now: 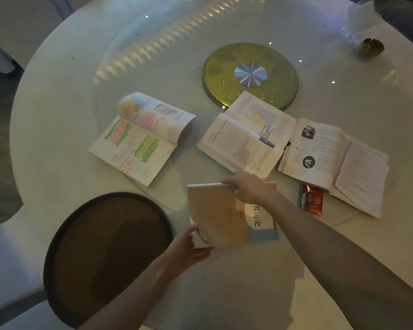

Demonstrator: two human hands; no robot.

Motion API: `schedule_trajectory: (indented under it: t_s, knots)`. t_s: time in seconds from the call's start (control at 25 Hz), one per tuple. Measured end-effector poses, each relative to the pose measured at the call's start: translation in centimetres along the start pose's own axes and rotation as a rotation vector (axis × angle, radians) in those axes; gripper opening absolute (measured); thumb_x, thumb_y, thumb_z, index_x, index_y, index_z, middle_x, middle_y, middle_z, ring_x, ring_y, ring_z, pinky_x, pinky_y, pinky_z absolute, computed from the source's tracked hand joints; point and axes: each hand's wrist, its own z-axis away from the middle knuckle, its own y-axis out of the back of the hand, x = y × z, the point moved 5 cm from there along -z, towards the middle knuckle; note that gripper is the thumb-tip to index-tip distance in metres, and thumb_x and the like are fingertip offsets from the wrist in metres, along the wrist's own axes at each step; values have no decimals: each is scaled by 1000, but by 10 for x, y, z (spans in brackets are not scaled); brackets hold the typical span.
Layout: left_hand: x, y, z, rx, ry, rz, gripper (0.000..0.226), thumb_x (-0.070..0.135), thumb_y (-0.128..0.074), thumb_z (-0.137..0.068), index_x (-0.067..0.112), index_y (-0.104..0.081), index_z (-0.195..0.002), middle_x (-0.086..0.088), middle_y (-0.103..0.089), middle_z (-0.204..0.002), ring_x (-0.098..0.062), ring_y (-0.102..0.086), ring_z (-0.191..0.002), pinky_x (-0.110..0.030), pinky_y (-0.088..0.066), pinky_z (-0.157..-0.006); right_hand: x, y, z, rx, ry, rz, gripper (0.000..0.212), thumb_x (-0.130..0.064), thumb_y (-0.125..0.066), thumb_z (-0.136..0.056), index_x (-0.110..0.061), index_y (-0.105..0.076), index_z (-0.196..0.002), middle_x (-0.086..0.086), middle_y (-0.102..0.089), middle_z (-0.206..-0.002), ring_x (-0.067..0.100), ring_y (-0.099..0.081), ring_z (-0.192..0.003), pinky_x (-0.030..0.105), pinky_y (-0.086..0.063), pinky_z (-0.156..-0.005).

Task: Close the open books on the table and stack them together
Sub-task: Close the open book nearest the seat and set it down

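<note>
Both hands are on the near book (216,215): left hand (188,248) pinches its bottom corner, right hand (247,188) grips the top edge. Three textbooks lie open further back on the table (57,115). Risk: the cover looks half-swung, so it could flop open or slide on the glass.
</note>
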Motion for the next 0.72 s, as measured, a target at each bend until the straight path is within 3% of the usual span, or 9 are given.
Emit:
schedule_trajectory:
  t_s: [0.16,0.28,0.36,0.44,0.52,0.6,0.64,0.72]
  knots:
    - [-34,-12,-11,15,-32,60,30,9,-54,-94,1,-61,-122,-18,-71,-105,-32,-67,-97,-37,-56,-83,-35,-9,-29,-107,250,272,45,-8,-53,-97,-33,-67,-132,-8,-57,-108,13,-55,-94,30,-39,-78]
    - [-56,-34,-23,5,-43,61,23,-2,-58,-93,4,-63,-115,-14,-77,-106,-29,-72,-95,-34,-59,-75,-57,-24,-38,-72,373,433,44,-4,-54,-94,-26,-67,-130,-1,-64,-119,21,-62,-110,40,-44,-102]
    - [-68,-51,-33,-5,-19,110,22,1,-57,-96,3,-63,-118,-13,-78,-103,-24,-74,-87,-34,-60,-75,-62,-33,-38,57,458,496,44,0,-55,-90,-20,-67,-128,5,-66,-125,25,-61,-119,45,-37,-115]
    - [-76,-67,-43,-22,24,33,17,9,-55,-99,2,-65,-111,-12,-76,-95,-20,-74,-77,-34,-60,-78,-49,-32,-29,259,448,389,45,8,-59,-83,-12,-68,-123,12,-67,-125,31,-62,-120,48,-39,-115]
    - [-79,-80,-47,-43,67,-153,17,17,-58,-99,3,-68,-99,-12,-75,-88,-19,-73,-75,-36,-58,-82,-12,-23,-12,507,249,128,43,11,-62,-79,-6,-69,-118,16,-69,-120,35,-64,-113,46,-51,-102]
    - [-78,-91,-41,-110,109,-405,23,27,-60,-96,5,-68,-94,-10,-72,-84,-17,-72,-67,-31,-59,-68,38,-21,14,639,-163,-190,39,-1,-63,-87,-9,-63,-126,13,-63,-124,27,-59,-110,29,-52,-89]
    - [-74,-94,-37,-148,119,-573,26,31,-59,-95,7,-67,-92,-8,-70,-81,-15,-70,-60,-28,-58,-59,61,-27,26,628,-367,-272,40,-12,-64,-92,-11,-57,-131,13,-59,-126,25,-55,-109,24,-49,-83]
    - [-48,-96,-30,-128,17,-882,27,34,-57,-94,11,-65,-83,-4,-67,-73,-12,-65,-50,-29,-55,-50,94,-47,39,507,-613,-285,53,-30,-70,-92,-9,-48,-136,16,-55,-129,29,-55,-113,32,-51,-84]
